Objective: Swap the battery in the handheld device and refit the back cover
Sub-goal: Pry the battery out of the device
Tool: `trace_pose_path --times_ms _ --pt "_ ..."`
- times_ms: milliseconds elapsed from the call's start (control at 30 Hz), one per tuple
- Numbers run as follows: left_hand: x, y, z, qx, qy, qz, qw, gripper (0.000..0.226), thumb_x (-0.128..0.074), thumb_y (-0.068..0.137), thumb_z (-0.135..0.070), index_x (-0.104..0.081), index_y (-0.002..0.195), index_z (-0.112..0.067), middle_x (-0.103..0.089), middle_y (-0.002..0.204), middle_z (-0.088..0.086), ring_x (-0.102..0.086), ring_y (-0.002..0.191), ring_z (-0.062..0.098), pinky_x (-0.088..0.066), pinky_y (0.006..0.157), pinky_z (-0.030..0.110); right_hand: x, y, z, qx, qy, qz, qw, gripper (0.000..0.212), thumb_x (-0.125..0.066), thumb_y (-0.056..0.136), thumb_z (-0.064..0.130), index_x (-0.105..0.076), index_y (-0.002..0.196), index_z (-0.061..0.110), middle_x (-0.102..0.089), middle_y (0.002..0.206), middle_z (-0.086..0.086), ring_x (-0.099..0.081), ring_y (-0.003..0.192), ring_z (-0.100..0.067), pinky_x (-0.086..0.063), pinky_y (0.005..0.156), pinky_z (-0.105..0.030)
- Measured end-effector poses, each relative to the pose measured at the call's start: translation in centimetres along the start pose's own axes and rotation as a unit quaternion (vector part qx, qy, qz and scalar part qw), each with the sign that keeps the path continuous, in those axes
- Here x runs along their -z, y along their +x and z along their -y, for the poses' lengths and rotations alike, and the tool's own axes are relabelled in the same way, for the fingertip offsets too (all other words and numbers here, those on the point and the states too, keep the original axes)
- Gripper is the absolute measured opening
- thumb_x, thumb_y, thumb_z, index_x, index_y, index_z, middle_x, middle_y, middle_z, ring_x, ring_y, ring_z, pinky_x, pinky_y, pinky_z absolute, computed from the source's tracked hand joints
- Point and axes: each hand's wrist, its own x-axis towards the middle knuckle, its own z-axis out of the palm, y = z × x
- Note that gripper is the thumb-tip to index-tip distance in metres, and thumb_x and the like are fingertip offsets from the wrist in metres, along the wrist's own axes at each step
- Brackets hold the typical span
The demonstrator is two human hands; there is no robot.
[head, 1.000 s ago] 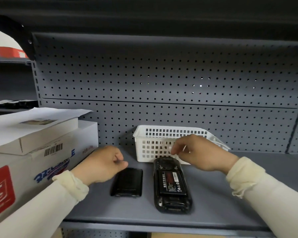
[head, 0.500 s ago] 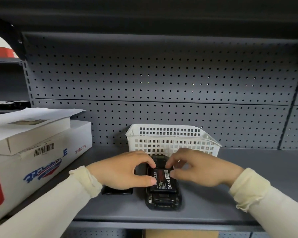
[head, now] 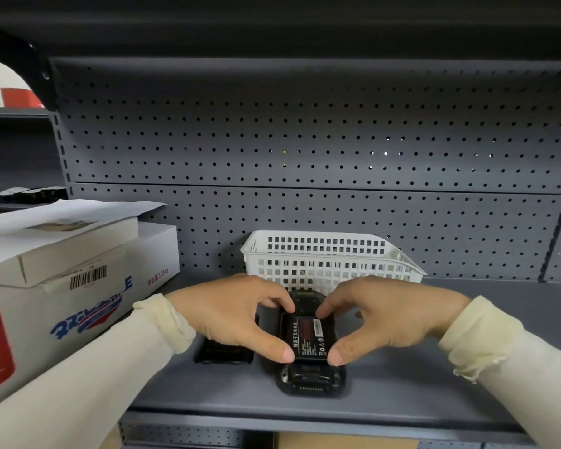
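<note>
Grey shelf (head: 402, 377): both hands, left hand (head: 230, 315), right hand (head: 386, 314), pinch the stiff, light battery (head: 309, 338) by its edges; cover (head: 222, 353) at nine o'clock.

both arms in cream long sleeves (head: 88, 377), cuffs loose n frayed at wrists; hands (head: 230, 314) bare.
</note>
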Motion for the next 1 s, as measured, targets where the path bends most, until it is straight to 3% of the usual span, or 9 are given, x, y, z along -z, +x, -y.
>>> trace_pose_path --times_ms 133,467,733,867,933,1000 --pt "0.0 0.1 -0.3 -0.006 0.008 -0.016 1.000 0.064 -0.077 0.059 -0.053 -0.056 0.116 -0.033 -0.058 0.122 -0.016 -0.049 0.117 -0.004 -0.038 0.107 0.028 0.1 0.0 0.1 0.009 -0.016 -0.013 1.000 0.071 -0.075 0.066 0.047 -0.050 0.129 0.023 -0.058 0.125 0.009 -0.053 0.114 -0.009 -0.041 0.103 -0.028" --pt "-0.1 0.1 -0.5 -0.021 0.043 -0.047 0.998 0.065 -0.070 0.049 -0.060 -0.054 0.106 -0.034 -0.059 0.116 -0.014 -0.053 0.110 -0.002 -0.045 0.101 0.029 -0.4 0.1 -0.4 0.046 -0.049 -0.061 0.996 0.071 -0.071 0.060 0.056 -0.053 0.120 0.024 -0.064 0.112 0.009 -0.059 0.102 -0.009 -0.050 0.092 -0.031" --pt "-0.4 -0.1 -0.8 -0.019 0.062 -0.066 0.996 0.063 -0.068 0.053 -0.058 -0.052 0.107 -0.031 -0.058 0.113 -0.015 -0.053 0.107 -0.005 -0.045 0.098 0.025 -1.2 -0.4 -1.0 0.078 -0.045 -0.099 0.991 0.063 -0.067 0.070 0.052 -0.047 0.122 0.024 -0.059 0.117 0.011 -0.056 0.104 -0.003 -0.046 0.093 -0.020" --pt "-0.4 -0.2 -0.7 -0.018 0.044 -0.069 0.996 0.054 -0.073 0.065 -0.046 -0.053 0.113 -0.028 -0.056 0.117 -0.016 -0.052 0.111 -0.004 -0.042 0.102 0.020 -1.1 -0.4 -1.1 0.075 -0.037 -0.091 0.992 0.067 -0.053 0.063 0.065 -0.053 0.117 0.025 -0.061 0.112 0.012 -0.057 0.101 -0.005 -0.048 0.092 -0.027" --pt "-0.4 -0.2 -0.8 -0.019 0.040 -0.068 0.997 0.057 -0.071 0.064 -0.049 -0.054 0.113 -0.028 -0.055 0.117 -0.017 -0.052 0.111 -0.005 -0.041 0.103 0.019 -1.4 -0.4 -1.0 0.075 -0.067 -0.081 0.992 0.073 -0.044 0.062 0.069 -0.052 0.120 0.026 -0.056 0.112 0.010 -0.054 0.100 -0.008 -0.046 0.090 -0.027" --pt "-0.5 -0.1 -0.8 -0.023 0.042 -0.067 0.997 0.060 -0.068 0.060 -0.054 -0.054 0.114 -0.029 -0.056 0.118 -0.016 -0.052 0.112 -0.005 -0.041 0.104 0.020 -1.5 -0.2 -1.0 0.074 -0.084 -0.074 0.991 0.072 -0.047 0.066 0.067 -0.050 0.124 0.026 -0.050 0.111 0.009 -0.050 0.097 -0.009 -0.044 0.085 -0.024"
